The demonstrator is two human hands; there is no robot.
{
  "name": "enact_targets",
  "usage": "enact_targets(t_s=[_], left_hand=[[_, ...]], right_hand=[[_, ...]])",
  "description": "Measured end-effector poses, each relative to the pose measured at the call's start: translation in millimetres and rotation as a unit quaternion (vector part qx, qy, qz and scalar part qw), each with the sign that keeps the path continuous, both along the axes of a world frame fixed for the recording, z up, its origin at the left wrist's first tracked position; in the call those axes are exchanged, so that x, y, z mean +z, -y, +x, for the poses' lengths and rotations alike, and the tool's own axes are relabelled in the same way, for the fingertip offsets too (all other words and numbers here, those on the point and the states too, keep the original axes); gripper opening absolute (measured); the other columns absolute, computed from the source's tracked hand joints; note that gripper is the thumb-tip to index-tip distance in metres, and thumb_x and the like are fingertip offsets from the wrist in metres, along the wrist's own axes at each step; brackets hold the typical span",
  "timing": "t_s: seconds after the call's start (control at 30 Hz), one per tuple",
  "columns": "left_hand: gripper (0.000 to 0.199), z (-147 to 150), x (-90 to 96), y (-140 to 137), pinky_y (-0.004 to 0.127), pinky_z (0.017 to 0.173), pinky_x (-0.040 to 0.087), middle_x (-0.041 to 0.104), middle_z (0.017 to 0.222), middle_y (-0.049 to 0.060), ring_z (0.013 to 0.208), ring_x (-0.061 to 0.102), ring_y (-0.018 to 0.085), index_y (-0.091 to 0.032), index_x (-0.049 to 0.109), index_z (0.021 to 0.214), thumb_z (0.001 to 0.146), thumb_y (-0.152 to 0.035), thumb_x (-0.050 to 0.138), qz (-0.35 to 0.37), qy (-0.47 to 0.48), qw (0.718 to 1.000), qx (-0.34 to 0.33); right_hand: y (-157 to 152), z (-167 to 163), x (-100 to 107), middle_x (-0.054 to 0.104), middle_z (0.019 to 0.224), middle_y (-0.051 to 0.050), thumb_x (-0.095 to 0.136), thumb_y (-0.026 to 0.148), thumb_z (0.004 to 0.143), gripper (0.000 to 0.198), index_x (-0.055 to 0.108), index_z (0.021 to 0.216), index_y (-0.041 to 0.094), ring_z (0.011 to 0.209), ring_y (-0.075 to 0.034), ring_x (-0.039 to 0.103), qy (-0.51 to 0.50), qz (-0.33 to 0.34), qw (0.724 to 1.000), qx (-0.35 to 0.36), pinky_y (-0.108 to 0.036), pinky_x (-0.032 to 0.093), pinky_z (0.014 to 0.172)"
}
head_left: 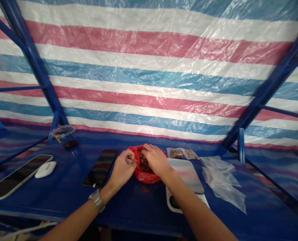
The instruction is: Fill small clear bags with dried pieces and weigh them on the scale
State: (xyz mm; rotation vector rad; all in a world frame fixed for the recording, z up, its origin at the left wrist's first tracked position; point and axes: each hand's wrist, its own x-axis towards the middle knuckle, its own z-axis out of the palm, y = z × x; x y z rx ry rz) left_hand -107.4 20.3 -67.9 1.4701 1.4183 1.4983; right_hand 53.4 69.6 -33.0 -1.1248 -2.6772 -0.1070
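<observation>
Head view: red plastic bag (146,178), w/ brown dried contents (144,164), stands open mid-table, btwn both hands. L. hand (121,168) is curled at its left rim, gripping a small clear item (129,159) (too small to identify). R. hand (156,160) reaches over the far right rim, fingers bent down into contents; fingertips hidden, so pinch or spread can't be told. Step in hand, as judged: working within the contents; next move calls for rim held wide & a light grip on loose bits.

Right of bag: flat metal-topped device, prob. a scale (187,174), partly under r. forearm; beyond it, filled packets (181,153); farther right, flat clear bags (223,182). Left: dark phone (101,167), white case (45,169), larger pale-edged phone (16,177); far left, clear cup (67,136) w/ dark liquid. All on blue table (72,197); striped sheet (151,80) behind.
</observation>
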Motion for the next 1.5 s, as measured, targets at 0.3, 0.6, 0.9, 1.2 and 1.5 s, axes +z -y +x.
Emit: enact_targets(t_s=[0.3, 0.6, 0.9, 1.2, 1.5], left_hand=[[0.013, -6, -2.3, 5, 0.024, 0.059, 0.039, 0.052, 0.066, -0.005, 0.063, 0.05, 0.013, -0.022, 0.051, 0.071, 0.062, -0.012, 0.054, -0.006, -0.003, 1.0, -0.001], [0.013, -9, -7.8, 0, 0.025, 0.064, 0.041, 0.053, 0.067, -0.005, 0.065, 0.052, 0.014, -0.023, 0.052, 0.072, 0.065, -0.012, 0.055, 0.01, -0.035, 0.999, 0.034], [0.008, -1, -6.1, 6, 0.028, 0.069, 0.042, 0.06, 0.08, -0.002, 0.072, 0.056, 0.016, -0.022, 0.06, 0.083, 0.078, -0.016, 0.062, 0.017, -0.121, 0.992, 0.017], [0.02, 4, -15.6, 0, 0.034, 0.083, 0.05, 0.07, 0.098, 0.004, 0.092, 0.066, 0.022, -0.021, 0.065, 0.102, 0.082, -0.024, 0.068, 0.037, -0.07, 0.997, -0.005], [0.012, 5, -12.0, 0, 0.027, 0.067, 0.046, 0.061, 0.075, -0.003, 0.07, 0.06, 0.016, -0.021, 0.057, 0.085, 0.077, -0.014, 0.061, 0.029, -0.053, 0.998, 0.0]], right_hand=[[-7, 13, -16, 0.075, 0.108, -0.004, 0.055, -0.01, 0.066, 0.052, 0.075, 0.101, 0.022, 0.102, -0.02, 0.068, -0.133, -0.141, 0.973, 0.128, -0.029, 0.048, 0.091], [0, 28, -9, 0.079, 0.105, -0.001, 0.054, -0.005, 0.071, 0.051, 0.078, 0.105, 0.025, 0.094, -0.019, 0.072, -0.206, -0.28, 0.925, 0.153, -0.028, 0.053, 0.086], [7, 36, 2, 0.075, 0.114, -0.006, 0.06, 0.01, 0.089, 0.028, 0.073, 0.112, 0.021, 0.105, -0.021, 0.069, -0.355, -0.276, 0.886, 0.114, -0.036, 0.052, 0.098], [36, 11, 17, 0.061, 0.129, -0.006, 0.048, -0.005, 0.087, 0.058, 0.066, 0.132, 0.027, 0.112, -0.022, 0.06, -0.173, -0.008, 0.978, 0.115, -0.035, 0.048, 0.1], [36, 12, 23, 0.064, 0.135, -0.01, 0.053, 0.003, 0.093, 0.043, 0.066, 0.129, 0.022, 0.12, -0.026, 0.06, -0.186, 0.058, 0.98, 0.032, -0.04, 0.045, 0.102]])
